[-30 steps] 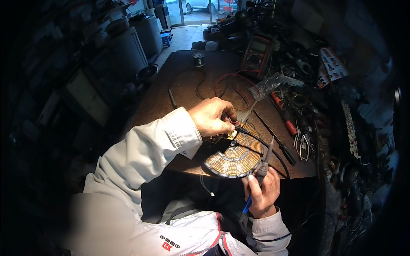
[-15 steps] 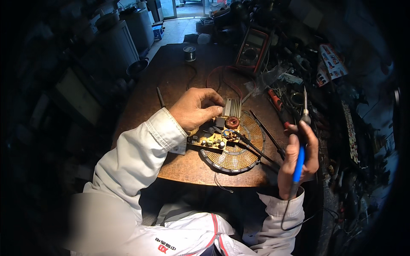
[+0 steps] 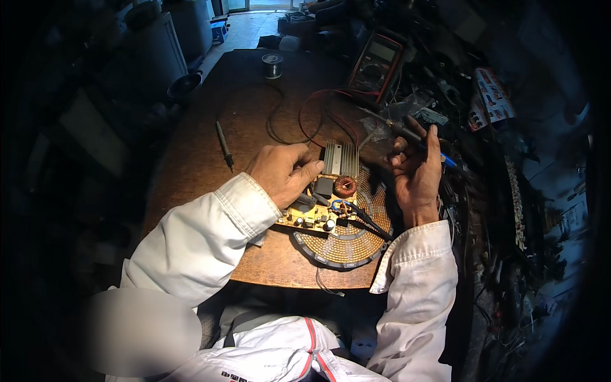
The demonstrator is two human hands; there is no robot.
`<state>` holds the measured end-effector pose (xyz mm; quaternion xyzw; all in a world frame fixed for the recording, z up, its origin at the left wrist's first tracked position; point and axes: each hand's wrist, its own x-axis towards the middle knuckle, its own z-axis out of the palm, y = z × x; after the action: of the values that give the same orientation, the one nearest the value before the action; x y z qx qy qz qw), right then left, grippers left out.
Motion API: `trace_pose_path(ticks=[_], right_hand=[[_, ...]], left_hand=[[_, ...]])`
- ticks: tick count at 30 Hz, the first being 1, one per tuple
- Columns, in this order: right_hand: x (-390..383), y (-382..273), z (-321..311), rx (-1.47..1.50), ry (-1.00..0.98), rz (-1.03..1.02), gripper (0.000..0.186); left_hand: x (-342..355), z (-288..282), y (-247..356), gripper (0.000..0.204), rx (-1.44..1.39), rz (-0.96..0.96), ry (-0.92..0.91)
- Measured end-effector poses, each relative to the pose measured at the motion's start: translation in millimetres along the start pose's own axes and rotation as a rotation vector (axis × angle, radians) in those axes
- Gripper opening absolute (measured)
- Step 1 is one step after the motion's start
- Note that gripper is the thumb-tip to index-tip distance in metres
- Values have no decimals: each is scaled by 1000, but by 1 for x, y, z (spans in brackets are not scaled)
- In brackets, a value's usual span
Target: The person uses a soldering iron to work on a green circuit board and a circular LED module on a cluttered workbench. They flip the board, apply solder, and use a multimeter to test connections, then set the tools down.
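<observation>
My left hand point(image 3: 281, 175) has its fingers curled over the far left part of a yellow circuit board point(image 3: 289, 221), gripping it beside a finned metal heat sink point(image 3: 344, 159). A copper-wound ring coil point(image 3: 345, 186), capacitors and dark leads sit on the board. Beneath it, partly covered, lies a round flat coil disc point(image 3: 337, 251) with golden windings and a dark rim. Raised to the right of the disc, my right hand point(image 3: 417, 172) holds a soldering iron point(image 3: 449, 160) by its blue handle. The iron's tip points away and to the left, apart from the board.
A red-edged multimeter point(image 3: 377, 63) stands at the back right of the wooden table point(image 3: 184, 191), its leads looping forward. A solder spool point(image 3: 272, 66) is at the far end; a probe point(image 3: 224, 146) lies left. Cluttered cables and a printed leaflet point(image 3: 495, 99) occupy the right side.
My right hand has moved up and away with the soldering iron, whose tip has swung from upward to the left. My left hand keeps its grip on the board. The view has shifted slightly.
</observation>
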<state>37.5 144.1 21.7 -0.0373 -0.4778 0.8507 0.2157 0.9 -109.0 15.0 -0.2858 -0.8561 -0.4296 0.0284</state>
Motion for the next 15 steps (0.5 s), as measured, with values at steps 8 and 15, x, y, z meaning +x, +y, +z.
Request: trace_pose_path(ticks=[8,15], right_hand=[[1,-2,-4,83,-18,26,68],[-1,-2,1,78,36,16,75]], left_hand=[[0,0,3,26,9,4,-11],[-1,-1,4,25,-17,6,-2]])
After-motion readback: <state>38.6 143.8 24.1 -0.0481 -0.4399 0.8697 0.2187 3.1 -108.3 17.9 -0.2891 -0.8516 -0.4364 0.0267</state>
